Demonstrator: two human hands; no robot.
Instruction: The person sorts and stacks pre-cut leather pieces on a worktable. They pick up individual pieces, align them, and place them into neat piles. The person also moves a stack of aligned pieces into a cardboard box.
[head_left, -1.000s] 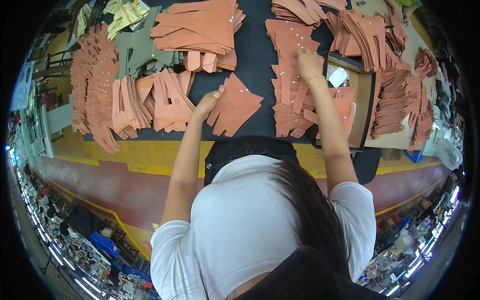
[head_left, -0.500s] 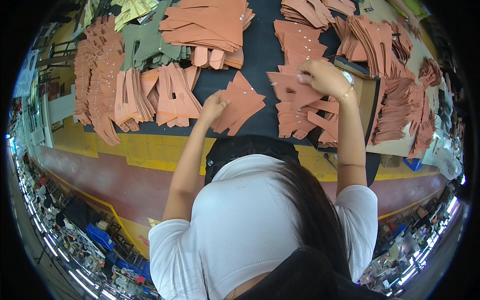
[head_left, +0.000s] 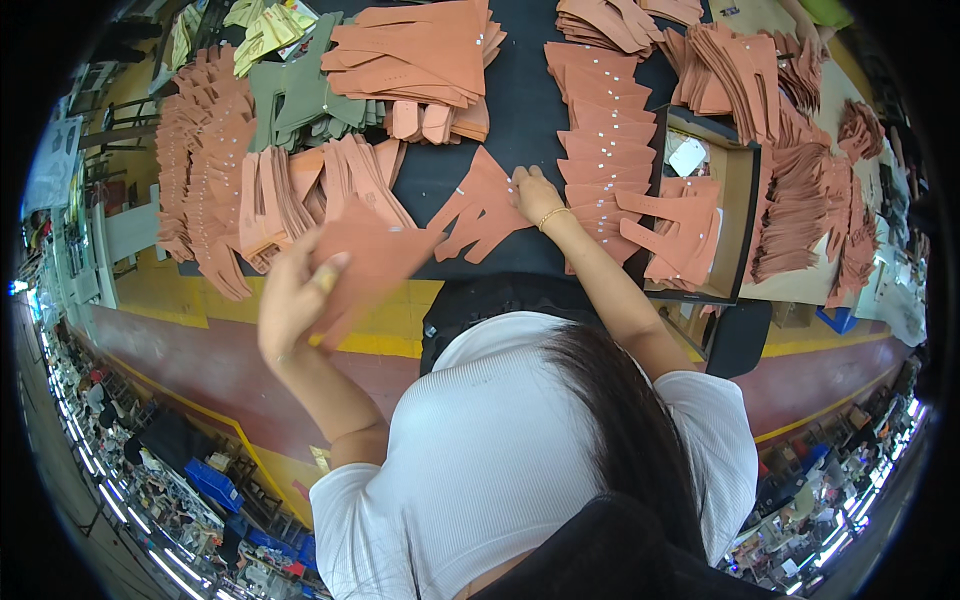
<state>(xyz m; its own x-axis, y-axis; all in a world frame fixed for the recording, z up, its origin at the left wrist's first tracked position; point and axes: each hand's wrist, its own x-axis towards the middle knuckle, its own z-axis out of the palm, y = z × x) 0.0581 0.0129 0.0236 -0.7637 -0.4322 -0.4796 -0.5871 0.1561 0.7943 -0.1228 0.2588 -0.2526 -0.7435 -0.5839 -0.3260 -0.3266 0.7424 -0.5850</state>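
Observation:
My left hand (head_left: 302, 298) is raised off the table's near edge, closed around a salmon-coloured flat cut piece (head_left: 375, 258) that is blurred by motion. My right hand (head_left: 537, 197) has its fingers closed at the right corner of another salmon piece (head_left: 482, 205), which has slots and lies on the dark tabletop (head_left: 524, 90). Just right of that hand runs a fanned row of like pieces (head_left: 606, 145), each with a small white mark. Behind my left hand stand upright bundles of slotted salmon pieces (head_left: 360, 180).
At the right, an open black-edged box (head_left: 742, 215) holds more salmon pieces (head_left: 682, 232) and a white tag (head_left: 687, 157). Green pieces (head_left: 300, 95) and a large salmon stack (head_left: 415, 50) lie at the back left. Another person's arm (head_left: 803, 20) shows at the far right.
My left hand has moved left and nearer, carrying a cut piece. My right hand has come down and left from the fanned row to the piece on the table.

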